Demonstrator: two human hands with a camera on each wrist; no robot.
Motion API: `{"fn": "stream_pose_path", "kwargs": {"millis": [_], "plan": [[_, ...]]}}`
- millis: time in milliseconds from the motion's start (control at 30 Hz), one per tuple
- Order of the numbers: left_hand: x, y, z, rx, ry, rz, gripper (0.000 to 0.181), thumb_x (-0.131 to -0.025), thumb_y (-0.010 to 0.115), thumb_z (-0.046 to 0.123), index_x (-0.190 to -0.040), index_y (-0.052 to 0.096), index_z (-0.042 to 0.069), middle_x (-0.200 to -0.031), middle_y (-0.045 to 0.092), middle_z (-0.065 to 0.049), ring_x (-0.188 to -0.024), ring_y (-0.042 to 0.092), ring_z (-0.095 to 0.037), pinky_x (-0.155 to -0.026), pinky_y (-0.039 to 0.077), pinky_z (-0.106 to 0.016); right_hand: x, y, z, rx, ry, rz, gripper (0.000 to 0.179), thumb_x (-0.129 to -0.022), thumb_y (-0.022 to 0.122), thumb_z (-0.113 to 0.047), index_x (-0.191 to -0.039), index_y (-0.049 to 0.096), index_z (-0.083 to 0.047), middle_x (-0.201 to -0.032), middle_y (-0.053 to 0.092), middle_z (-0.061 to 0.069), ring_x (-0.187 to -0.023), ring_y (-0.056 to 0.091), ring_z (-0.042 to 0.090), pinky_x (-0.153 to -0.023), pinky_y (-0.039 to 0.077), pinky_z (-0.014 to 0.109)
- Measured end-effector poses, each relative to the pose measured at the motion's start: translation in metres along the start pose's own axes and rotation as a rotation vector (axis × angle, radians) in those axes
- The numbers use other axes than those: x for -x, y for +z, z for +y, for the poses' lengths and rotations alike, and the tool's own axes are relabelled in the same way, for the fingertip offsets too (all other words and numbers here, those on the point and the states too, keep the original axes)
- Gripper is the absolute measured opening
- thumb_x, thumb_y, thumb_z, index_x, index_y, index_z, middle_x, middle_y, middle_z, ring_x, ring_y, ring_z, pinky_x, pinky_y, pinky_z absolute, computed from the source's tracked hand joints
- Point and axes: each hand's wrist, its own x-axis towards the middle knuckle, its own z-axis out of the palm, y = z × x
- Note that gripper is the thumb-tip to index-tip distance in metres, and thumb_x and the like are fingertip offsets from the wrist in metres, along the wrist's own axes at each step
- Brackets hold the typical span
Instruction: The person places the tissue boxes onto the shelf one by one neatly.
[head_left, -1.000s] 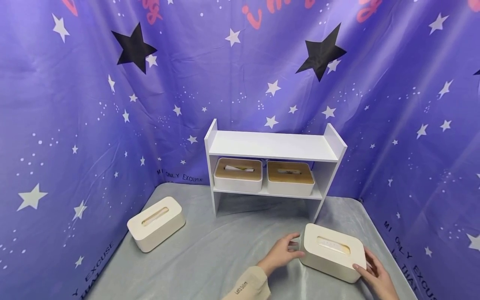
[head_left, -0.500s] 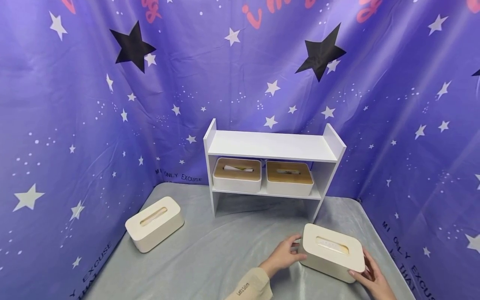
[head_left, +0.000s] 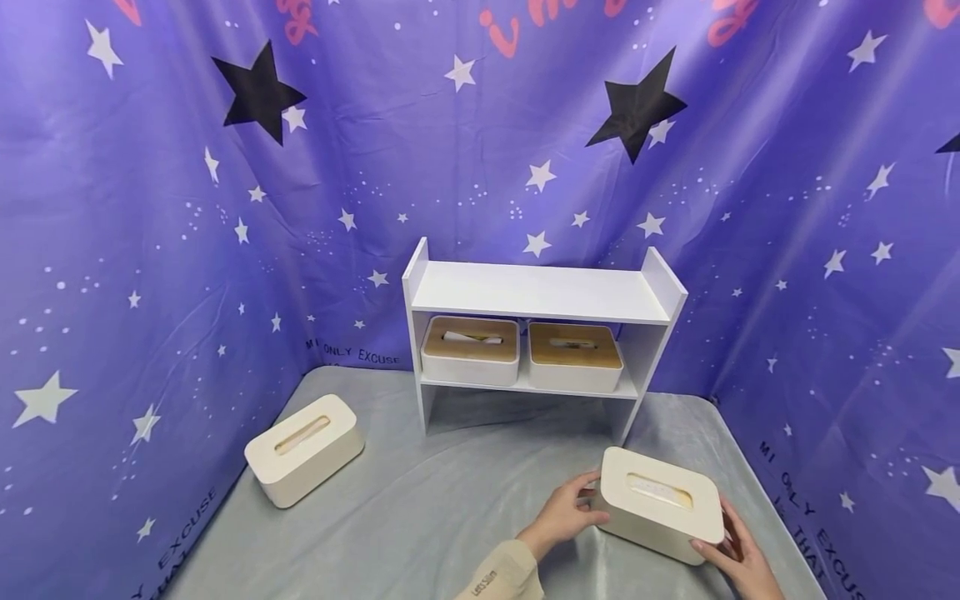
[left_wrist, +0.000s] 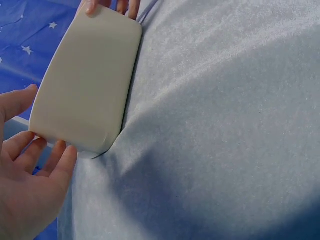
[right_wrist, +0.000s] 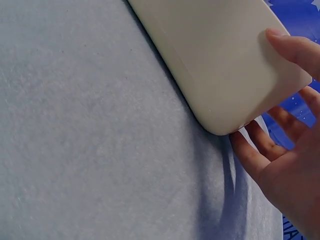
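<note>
A cream tissue box (head_left: pixel 658 504) with a slot in its lid sits on the grey cloth at the right in the head view. My left hand (head_left: pixel 564 512) is at the box's left end, its thumb and fingertips touching it. At the opposite end, my right hand (head_left: pixel 738 554) holds the corner, thumb on the front side and fingers around the end. Both wrist views show the box's plain side; in the left one, fingertips of my left hand (left_wrist: pixel 37 175) meet its end. My right hand (right_wrist: pixel 285 150) has its thumb laid on that side.
Behind stands a white two-tier shelf (head_left: pixel 536 292). Its lower level carries a wood-lidded tissue box (head_left: pixel 471 364) and a second wood-lidded tissue box (head_left: pixel 574 371). Another cream tissue box (head_left: pixel 307 458) lies at the left. A purple star-patterned curtain (head_left: pixel 480 167) surrounds the cloth surface (head_left: pixel 420 517).
My right thumb has slid from the box's top edge down onto its front side. My left hand has shifted slightly against the box. The view has drifted a little; the box looks still on the cloth.
</note>
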Motion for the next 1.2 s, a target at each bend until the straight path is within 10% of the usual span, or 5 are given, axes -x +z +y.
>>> {"fn": "stream_pose_path", "kwargs": {"millis": [300,500,867,1200], "plan": [[0.004,-0.006,0.001,0.043,-0.015,0.029,0.064,-0.081,0.078,0.001,-0.141,0.055,0.006,-0.142,0.057,-0.019,-0.122,0.062,-0.037,-0.096,0.058,-0.029,0.002,0.006,0.000,-0.009,-0.038,0.012,0.101,-0.092,0.071,-0.036,-0.162,0.000,-0.020,-0.158,0.021,0.019,-0.110,0.024,-0.023,-0.080,0.028,-0.007],[0.006,-0.010,0.001,0.057,-0.020,0.053,0.062,-0.081,0.077,-0.001,-0.139,0.057,0.007,-0.139,0.059,-0.018,-0.121,0.063,-0.035,-0.098,0.057,-0.032,0.003,0.010,-0.004,-0.029,-0.064,-0.016,0.099,-0.094,0.070,-0.034,-0.162,-0.001,-0.019,-0.160,0.023,0.006,-0.123,0.025,-0.021,-0.084,0.026,-0.008],[0.003,-0.017,0.005,0.047,0.043,0.111,0.061,-0.079,0.075,-0.004,-0.137,0.061,0.011,-0.136,0.061,-0.013,-0.117,0.064,-0.025,-0.094,0.058,-0.028,0.003,0.012,-0.019,-0.044,-0.033,-0.047,0.096,-0.096,0.065,-0.037,-0.160,-0.007,-0.029,-0.166,0.009,0.022,-0.149,0.018,0.011,-0.100,0.021,-0.005],[0.003,-0.024,0.014,0.103,0.099,0.143,0.059,-0.080,0.074,-0.007,-0.136,0.060,0.007,-0.138,0.058,-0.015,-0.117,0.061,-0.028,-0.092,0.060,-0.033,0.007,0.014,-0.026,-0.051,-0.218,0.002,0.084,-0.100,0.061,-0.025,-0.161,0.004,-0.029,-0.159,0.016,-0.014,-0.115,0.020,-0.030,-0.094,0.018,-0.010]]}}
